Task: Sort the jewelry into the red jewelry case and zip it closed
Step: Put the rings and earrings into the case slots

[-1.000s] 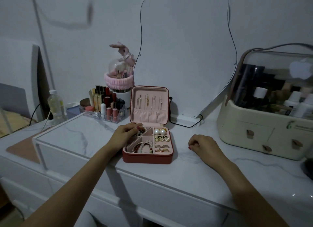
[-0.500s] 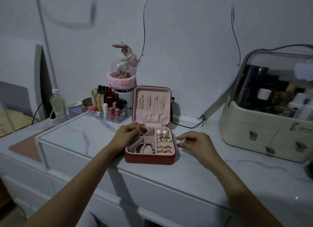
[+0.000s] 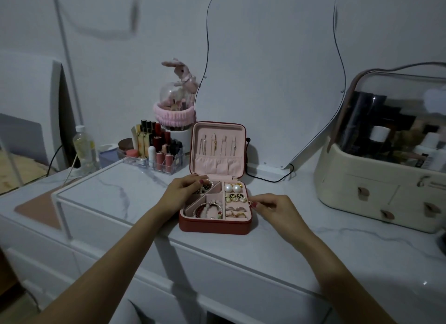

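Judging red jewelry case light, stiff-shelled; left hand fingering beads inside, right hand pinching something tiny beside its right rim

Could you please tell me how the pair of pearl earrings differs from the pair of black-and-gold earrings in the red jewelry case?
The pearl earrings are plain white, rounded balls; the black-and-gold earrings are dark discs with gold rims. The pearl earrings look larger, and they lie farther back, nearer the lid, while the black-and-gold earrings lie just in front of them. Both pairs rest in the right-hand column of the red jewelry case, untouched by either hand.
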